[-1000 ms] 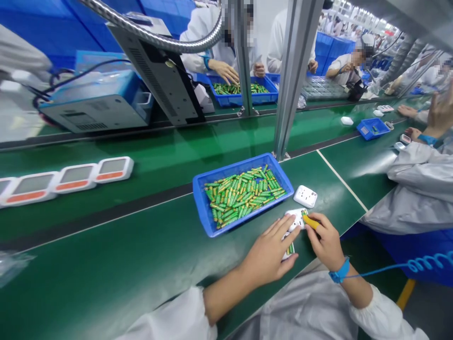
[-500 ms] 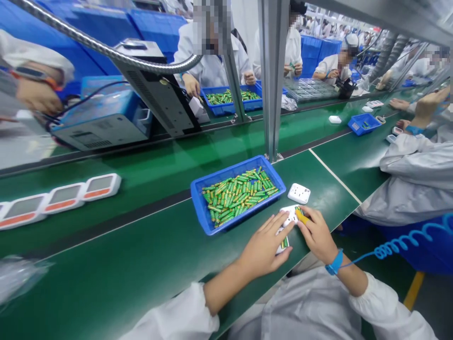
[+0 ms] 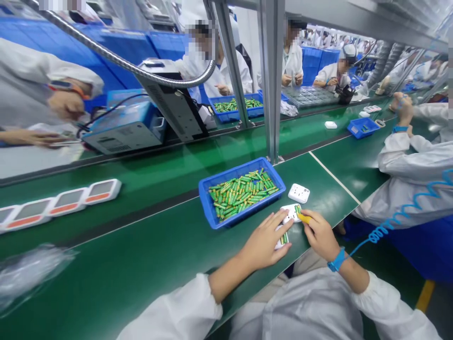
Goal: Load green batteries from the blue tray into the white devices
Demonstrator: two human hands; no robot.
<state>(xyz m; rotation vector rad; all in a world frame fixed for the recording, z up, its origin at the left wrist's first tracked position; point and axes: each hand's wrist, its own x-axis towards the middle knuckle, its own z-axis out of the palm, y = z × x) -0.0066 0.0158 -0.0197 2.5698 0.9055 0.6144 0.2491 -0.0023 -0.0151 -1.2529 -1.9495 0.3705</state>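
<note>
My left hand (image 3: 264,242) lies over two white plastic housings, fingers stretched out. Its fingertips rest on the farther housing (image 3: 288,215), where green batteries show in an open slot. Between its thumb and forefinger is the nearer housing (image 3: 279,243), partly hidden, also with green batteries. My right hand (image 3: 321,236) is closed around a small yellow tool (image 3: 304,218). The tool's tip meets the batteries of the farther housing. Just beyond lies a third white housing (image 3: 299,193). To the left, a blue bin (image 3: 207,212) holds many loose green batteries.
A metal post (image 3: 271,94) rises behind the bin. White devices with grey screens and orange strips (image 3: 67,200) line the belt at left. A clear plastic bag (image 3: 35,269) lies at lower left. A blue coiled cord (image 3: 382,231) runs from my right wrist. Co-workers sit around.
The yellow tool now lies flatter and more of the batteries shows beside it. My left hand has hardly moved. A co-worker at the right has raised their hands.
</note>
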